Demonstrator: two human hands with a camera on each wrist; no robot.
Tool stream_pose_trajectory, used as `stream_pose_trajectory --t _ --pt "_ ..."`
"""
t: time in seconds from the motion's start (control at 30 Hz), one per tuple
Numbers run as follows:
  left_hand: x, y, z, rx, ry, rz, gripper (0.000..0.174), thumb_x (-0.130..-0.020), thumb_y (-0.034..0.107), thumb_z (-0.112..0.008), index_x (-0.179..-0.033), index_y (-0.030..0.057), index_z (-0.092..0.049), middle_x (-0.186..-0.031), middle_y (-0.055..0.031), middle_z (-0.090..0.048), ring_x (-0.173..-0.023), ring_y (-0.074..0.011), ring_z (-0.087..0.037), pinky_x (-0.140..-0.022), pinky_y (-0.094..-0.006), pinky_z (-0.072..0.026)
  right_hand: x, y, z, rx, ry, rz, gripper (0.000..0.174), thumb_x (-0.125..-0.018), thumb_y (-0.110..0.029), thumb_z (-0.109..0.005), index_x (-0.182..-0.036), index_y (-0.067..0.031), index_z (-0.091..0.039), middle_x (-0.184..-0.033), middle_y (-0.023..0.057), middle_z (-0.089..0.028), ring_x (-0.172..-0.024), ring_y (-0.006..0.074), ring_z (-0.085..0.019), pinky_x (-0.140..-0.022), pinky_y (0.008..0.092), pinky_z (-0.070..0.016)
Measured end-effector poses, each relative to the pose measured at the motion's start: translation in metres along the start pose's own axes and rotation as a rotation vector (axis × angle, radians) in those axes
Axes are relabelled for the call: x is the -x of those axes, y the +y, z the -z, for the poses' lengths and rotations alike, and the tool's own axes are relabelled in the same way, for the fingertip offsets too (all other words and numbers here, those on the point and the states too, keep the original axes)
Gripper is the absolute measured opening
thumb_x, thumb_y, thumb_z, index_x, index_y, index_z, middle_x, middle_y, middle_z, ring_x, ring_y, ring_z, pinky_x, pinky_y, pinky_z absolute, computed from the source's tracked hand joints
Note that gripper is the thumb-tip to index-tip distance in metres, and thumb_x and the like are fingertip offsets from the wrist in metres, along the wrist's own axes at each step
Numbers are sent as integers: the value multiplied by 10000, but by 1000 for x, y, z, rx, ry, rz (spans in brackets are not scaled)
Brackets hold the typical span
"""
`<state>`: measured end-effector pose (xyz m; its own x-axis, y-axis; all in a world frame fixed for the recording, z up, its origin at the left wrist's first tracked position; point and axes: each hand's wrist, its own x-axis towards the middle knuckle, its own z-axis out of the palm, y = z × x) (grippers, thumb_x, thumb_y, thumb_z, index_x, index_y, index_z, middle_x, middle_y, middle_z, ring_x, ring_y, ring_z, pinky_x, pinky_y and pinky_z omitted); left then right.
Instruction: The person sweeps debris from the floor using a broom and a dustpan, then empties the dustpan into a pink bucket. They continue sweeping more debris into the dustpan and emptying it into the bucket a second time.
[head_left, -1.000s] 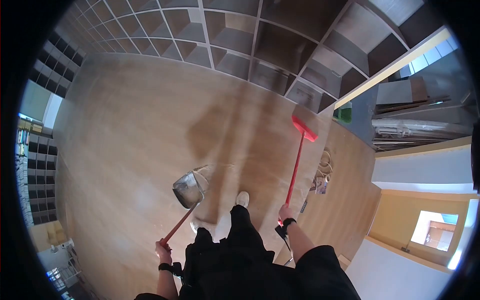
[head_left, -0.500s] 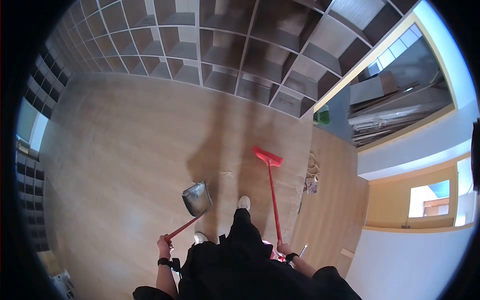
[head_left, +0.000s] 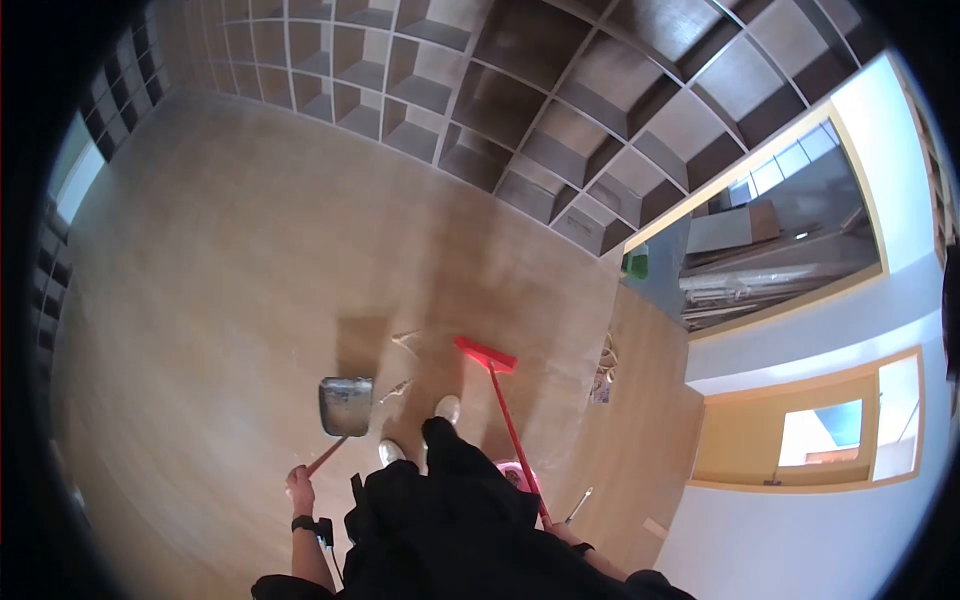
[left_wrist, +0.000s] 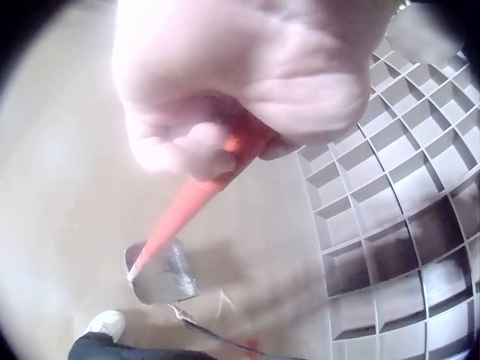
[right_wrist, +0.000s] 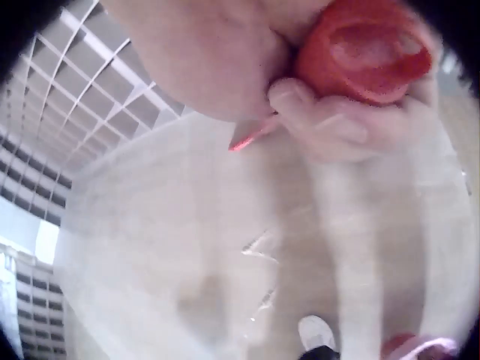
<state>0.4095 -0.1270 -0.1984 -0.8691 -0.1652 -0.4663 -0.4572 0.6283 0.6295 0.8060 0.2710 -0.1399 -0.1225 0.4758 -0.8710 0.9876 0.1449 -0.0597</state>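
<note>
My left hand (head_left: 299, 488) grips the red handle (left_wrist: 187, 210) of a long-handled dustpan (head_left: 347, 408), its fingers curled round it. The grey pan, dusty inside, is at floor level left of my shoes. With its fingers wrapped round the upper handle, my right hand (left_wrist: 241, 67) is not what the left wrist view shows; that is the left. My right hand (right_wrist: 337, 127) holds a red broom (head_left: 486, 355) near the hollow handle end (right_wrist: 375, 52). The broom head is on the floor ahead of my right shoe. Two small piles of pale debris (head_left: 397, 391) lie between pan and broom.
Cubby shelves (head_left: 420, 75) line the far wall. A pink basin (head_left: 514, 474) stands beside my right leg. A coiled cable (head_left: 609, 355) lies on the floor to the right, near a doorway with stacked boards (head_left: 750, 285).
The broom head has swept leftward and closer to my feet. The dustpan has shifted left and turned more upright in view, away from the debris. Both hands keep their hold.
</note>
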Motion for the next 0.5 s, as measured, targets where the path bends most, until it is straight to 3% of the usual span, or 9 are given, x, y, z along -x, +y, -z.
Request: stream_pose_trajectory --t 0.03,0.07,0.13,0.17,0.27,0.37,0.4,0.5 --pt "-22 -53 -9 0 66 -73 369 -779 284 -414 -927 9 -611 -791 -192 -605 -739 -287 -574 -682 -370 -440 17 -4 12 19 53 111 606 -840 -506 -308 -748 36 -563 -637 211 -576 -615 354 -578 -533 426 -440" --pt "-13 -50 -3 -24 65 -38 373 -784 284 -411 -931 1 -605 -852 -204 -602 -799 -317 -571 -719 -384 -436 31 -8 26 44 58 107 606 -840 -506 -308 -748 36 -563 -637 211 -576 -615 354 -578 -533 426 -440" --pt "-1 -70 2 -6 128 -14 386 -784 293 -406 -935 -7 -597 -855 -201 -599 -789 -303 -567 -707 -372 -435 57 -16 55 -553 -42 -92 493 -854 -470 -353 -617 -54 -469 -469 77 -461 -366 209 -449 -330 322 -327" --pt "14 -58 9 28 138 2 396 -785 301 -403 -937 -11 -593 -854 -199 -598 -786 -302 -564 -703 -369 -432 64 -21 61 -753 -72 -121 453 -852 -475 -372 -584 -110 -390 -431 -1 -354 -300 95 -313 -284 234 -215" --pt "41 -74 19 58 196 12 427 -790 331 -384 -940 -13 -587 -805 -175 -595 -706 -256 -551 -641 -346 -430 58 -30 85 -771 -96 -139 468 -850 -488 -365 -589 -102 -402 -414 8 -372 -293 109 -342 -280 253 -249" --pt "55 -99 23 211 227 217 430 -784 352 -405 -948 -3 -585 -661 -61 -536 -532 -123 -448 -477 -260 -363 16 -67 122 -552 19 -115 539 -807 -600 -332 -589 -110 -392 -413 0 -370 -292 104 -354 -273 245 -267" --pt "56 -105 23 192 230 237 430 -784 352 -405 -948 -3 -585 -661 -61 -536 -532 -123 -448 -477 -260 -363 -7 -81 136 -433 29 -70 561 -822 -586 -285 -579 -91 -394 -396 27 -386 -275 131 -379 -255 262 -276" --pt "70 -110 31 251 317 318 403 -782 349 -420 -934 19 -592 -589 -24 -487 -467 -101 -409 -428 -242 -339 -90 -131 172 -406 88 29 566 -819 -589 -296 -532 -106 -360 -366 -1 -347 -269 133 -377 -255 271 -276"
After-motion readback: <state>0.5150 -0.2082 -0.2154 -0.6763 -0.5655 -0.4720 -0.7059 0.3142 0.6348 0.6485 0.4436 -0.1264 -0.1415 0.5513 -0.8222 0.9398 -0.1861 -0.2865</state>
